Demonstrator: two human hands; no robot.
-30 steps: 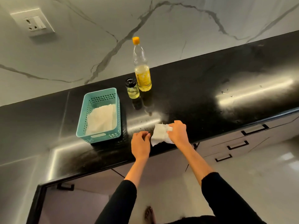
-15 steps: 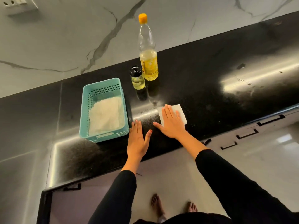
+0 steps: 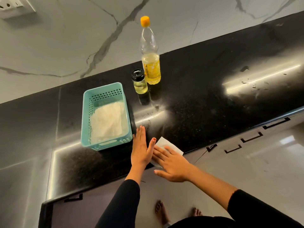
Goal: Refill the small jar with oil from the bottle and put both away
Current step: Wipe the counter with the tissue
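A clear oil bottle (image 3: 151,63) with an orange cap stands at the back of the black counter (image 3: 205,102), roughly half full of yellow oil. Touching its left side is the small glass jar (image 3: 139,82), black lid on, with a little oil inside. My left hand (image 3: 141,145) lies flat on the counter by the front edge, fingers together, holding nothing. My right hand (image 3: 171,163) presses flat on a white tissue (image 3: 164,143) at the counter's front edge, fingers spread.
A teal perforated basket (image 3: 105,116) with a white cloth inside sits just left of my left hand. Marble wall with a socket (image 3: 11,5) behind. Drawer handles (image 3: 251,137) run below the counter on the right. My bare feet show on the floor.
The right hand has slid the tissue from the middle of the counter back toward the front edge, next to the left hand. The left hand stays flat. Bottle and jar have not moved.
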